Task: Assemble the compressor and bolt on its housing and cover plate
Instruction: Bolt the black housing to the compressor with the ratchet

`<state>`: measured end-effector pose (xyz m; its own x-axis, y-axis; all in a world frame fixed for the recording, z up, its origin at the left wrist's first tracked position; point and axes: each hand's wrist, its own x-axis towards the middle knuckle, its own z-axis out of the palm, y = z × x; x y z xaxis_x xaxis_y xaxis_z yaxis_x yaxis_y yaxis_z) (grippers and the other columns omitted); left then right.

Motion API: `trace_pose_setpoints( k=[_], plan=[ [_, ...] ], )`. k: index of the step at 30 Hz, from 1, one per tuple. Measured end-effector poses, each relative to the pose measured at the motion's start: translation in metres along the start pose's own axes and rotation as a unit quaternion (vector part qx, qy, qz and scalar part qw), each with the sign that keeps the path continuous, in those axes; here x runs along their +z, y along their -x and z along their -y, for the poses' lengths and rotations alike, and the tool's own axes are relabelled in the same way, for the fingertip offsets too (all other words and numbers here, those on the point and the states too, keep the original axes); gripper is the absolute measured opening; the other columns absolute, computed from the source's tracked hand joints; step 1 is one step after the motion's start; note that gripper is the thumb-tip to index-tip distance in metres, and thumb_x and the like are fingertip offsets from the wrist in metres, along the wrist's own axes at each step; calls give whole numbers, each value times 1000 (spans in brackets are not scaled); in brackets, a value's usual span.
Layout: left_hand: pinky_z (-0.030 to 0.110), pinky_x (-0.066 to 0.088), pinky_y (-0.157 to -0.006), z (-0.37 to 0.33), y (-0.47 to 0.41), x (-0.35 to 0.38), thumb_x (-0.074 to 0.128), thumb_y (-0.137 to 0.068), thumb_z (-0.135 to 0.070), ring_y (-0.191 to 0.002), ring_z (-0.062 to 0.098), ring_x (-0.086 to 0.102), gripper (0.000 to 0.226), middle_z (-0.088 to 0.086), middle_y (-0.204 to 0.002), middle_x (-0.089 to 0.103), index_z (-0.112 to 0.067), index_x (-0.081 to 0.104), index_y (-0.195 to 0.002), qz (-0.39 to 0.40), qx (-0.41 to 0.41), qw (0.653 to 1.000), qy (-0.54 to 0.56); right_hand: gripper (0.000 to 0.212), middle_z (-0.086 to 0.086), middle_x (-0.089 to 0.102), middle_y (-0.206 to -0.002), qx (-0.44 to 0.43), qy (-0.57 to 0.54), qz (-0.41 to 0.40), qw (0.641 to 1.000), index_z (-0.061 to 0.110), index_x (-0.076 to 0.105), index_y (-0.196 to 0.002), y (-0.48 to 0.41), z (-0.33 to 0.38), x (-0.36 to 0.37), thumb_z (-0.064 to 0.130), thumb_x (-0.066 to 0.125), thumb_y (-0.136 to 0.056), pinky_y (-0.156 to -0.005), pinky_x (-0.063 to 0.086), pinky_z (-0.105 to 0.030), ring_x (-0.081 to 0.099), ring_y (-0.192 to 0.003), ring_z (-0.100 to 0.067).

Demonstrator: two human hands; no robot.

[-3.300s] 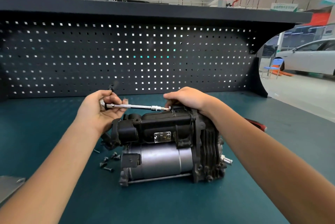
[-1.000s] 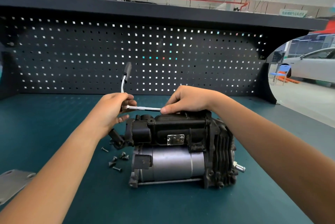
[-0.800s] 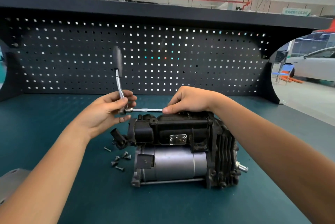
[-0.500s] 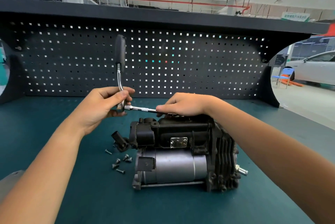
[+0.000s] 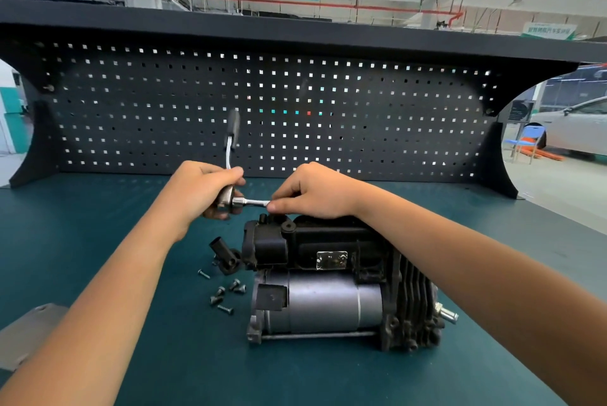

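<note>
1. Left hand (image 5: 197, 195) grips a ratchet (image 5: 226, 198) at its head, handle upright; right hand (image 5: 315, 192) pinches the extension bar (image 5: 251, 202) just above the compressor (image 5: 328, 300).
2. Compressor sits mid-bench (image 5: 98, 225); its metal label (image 5: 331, 260) is unreadable.
3. Loose bolts (image 5: 226, 295) lie just left of it, a grey plate (image 5: 23, 336) lies at the near-left edge, and a pegboard (image 5: 361, 126) stands behind.

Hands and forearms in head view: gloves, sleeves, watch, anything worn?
Nothing worn that shows. The left hand and right hand are bare, with no gloves and no rings visible. The left forearm and right forearm are bare to the frame edge: no sleeves, watch, bands or markings.
</note>
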<state>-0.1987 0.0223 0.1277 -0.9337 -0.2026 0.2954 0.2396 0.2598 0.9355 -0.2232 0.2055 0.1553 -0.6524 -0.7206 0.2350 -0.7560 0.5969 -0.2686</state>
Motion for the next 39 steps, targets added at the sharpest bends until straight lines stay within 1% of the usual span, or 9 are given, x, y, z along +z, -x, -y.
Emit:
trace_pose_setpoints(
  k=[4,12,14,18,23,28,30,32,39],
  plan=[
    [13,37,-33,3,2,6,47,-96,-23,-31,8,48,32,1,-44,60,-2,65,-79,42,-104,994,-17,26,11,52,-55,3,-12,3,1000,10,74,-99,2,0,0,30,60,-91,-47,31,-14,42,-43,-4],
    [23,57,-67,1,8,-24,61,-73,-15,-80,13,71,17,3,-86,75,-14,75,-84,162,61,981,87,37,14,48,-52,63,-63,49,995,7,67,-112,-1,-2,1,33,47,-97,-54,32,-8,44,-50,1],
    [20,55,-68,-2,12,-28,65,-67,-25,-83,12,71,19,3,-88,75,-20,77,-81,189,89,975,72,29,23,62,-64,43,-66,54,995,13,67,-116,1,0,-1,28,49,-97,-64,38,-6,54,-63,5],
    [20,55,-54,-5,10,-20,60,-75,-30,-66,9,69,20,3,-77,74,-20,76,-77,124,49,990,55,24,-3,69,-107,17,-61,34,997,14,69,-111,1,2,-2,22,54,-95,-93,45,-33,61,-96,-19],
    [14,43,-33,-3,7,-1,46,-98,-28,-40,8,59,33,6,-54,66,-1,63,-91,82,-107,989,61,22,-5,70,-101,8,-59,10,998,10,71,-106,2,4,0,21,58,-93,-86,48,-33,60,-87,-17],
    [17,50,-42,-11,8,-12,49,-93,-23,-52,13,65,19,4,-70,72,-12,63,-99,119,-35,986,108,41,7,41,-44,72,-114,-17,991,1,69,-80,6,-1,-5,39,58,-90,-49,33,-24,35,-42,-8],
    [20,54,-48,-14,12,-18,53,-84,-26,-58,17,68,20,4,-79,74,-17,63,-99,151,5,985,87,37,-5,68,-70,82,-123,7,989,9,74,-82,6,-3,-6,42,58,-89,-75,50,-33,62,-70,-18],
    [23,56,-53,-14,15,-25,55,-76,-27,-66,22,71,25,3,-86,74,-18,65,-97,176,36,982,63,28,-12,71,-102,82,-143,20,986,14,76,-88,6,-3,-5,38,62,-87,-101,42,-40,62,-102,-23],
    [17,51,-43,-10,12,-18,46,-95,-27,-55,16,68,24,8,-79,73,-11,61,-106,138,-28,989,37,18,-3,70,-109,50,-141,18,989,18,73,-99,4,-5,-5,28,65,-86,-99,43,-32,62,-102,-17]
  ],
)
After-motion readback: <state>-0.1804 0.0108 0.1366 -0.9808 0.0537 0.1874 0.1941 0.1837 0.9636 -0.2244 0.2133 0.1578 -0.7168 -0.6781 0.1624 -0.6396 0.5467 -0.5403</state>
